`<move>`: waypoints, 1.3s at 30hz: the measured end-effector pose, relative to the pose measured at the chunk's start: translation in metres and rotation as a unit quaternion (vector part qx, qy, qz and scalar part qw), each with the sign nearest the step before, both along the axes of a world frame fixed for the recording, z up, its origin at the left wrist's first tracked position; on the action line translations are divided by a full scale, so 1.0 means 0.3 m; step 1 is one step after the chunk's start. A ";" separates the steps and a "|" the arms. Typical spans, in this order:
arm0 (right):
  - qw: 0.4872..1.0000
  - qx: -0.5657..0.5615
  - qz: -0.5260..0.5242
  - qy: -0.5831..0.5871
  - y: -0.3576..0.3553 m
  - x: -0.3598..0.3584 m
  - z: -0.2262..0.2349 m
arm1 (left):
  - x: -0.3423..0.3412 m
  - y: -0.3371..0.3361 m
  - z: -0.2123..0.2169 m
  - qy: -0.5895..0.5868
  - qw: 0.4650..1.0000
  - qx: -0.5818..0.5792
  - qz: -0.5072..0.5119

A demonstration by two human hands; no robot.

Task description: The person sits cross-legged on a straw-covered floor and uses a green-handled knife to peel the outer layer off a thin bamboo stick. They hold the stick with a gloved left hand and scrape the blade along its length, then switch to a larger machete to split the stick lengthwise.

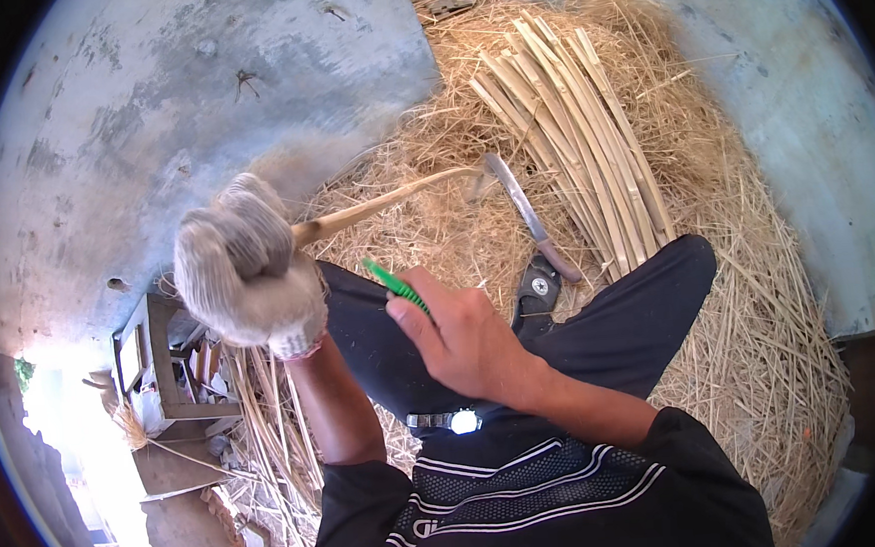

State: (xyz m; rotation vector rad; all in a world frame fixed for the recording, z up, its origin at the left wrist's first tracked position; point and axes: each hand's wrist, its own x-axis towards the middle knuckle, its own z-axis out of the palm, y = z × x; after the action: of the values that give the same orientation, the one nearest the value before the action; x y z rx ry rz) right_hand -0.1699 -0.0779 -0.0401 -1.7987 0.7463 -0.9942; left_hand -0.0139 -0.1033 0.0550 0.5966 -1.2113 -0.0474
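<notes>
bamboo strip [383, 205] | gripped in gloved left hand [247, 275] (fisted) | right hand [461, 337] clasps green tool [395, 288]

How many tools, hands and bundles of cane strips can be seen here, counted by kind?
Gloved hand: 1, the left hand, gripping one cane strip.
Bare hand: 1, the right hand, holding a green-handled tool.
Curved knife on the straw: 1.
Bundle of cane strips: 1.
Total: 4, without the held things.
</notes>
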 end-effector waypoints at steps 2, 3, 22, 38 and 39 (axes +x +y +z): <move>0.999 0.039 -0.020 0.025 -0.028 -0.001 -0.057 | -0.008 -0.010 0.005 0.077 0.991 0.002 0.106; 0.998 0.059 -0.031 0.018 -0.043 -0.005 -0.093 | -0.006 -0.014 0.012 0.110 0.984 0.012 0.142; 0.994 0.042 0.009 0.104 -0.040 0.033 0.015 | 0.005 0.032 -0.027 0.055 0.997 0.000 0.050; 0.999 -0.034 -0.010 0.028 -0.015 0.050 0.018 | 0.013 0.034 -0.042 -0.068 0.989 -0.032 -0.125; 0.999 -0.043 -0.021 0.002 -0.008 0.054 0.010 | 0.011 0.033 -0.041 -0.071 0.989 -0.036 -0.127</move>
State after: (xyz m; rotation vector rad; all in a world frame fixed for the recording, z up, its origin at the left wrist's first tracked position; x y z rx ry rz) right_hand -0.1536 -0.0802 -0.0371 -1.8658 0.7562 -1.0639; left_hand -0.0104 -0.0934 0.0427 0.3845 -1.4167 -0.1767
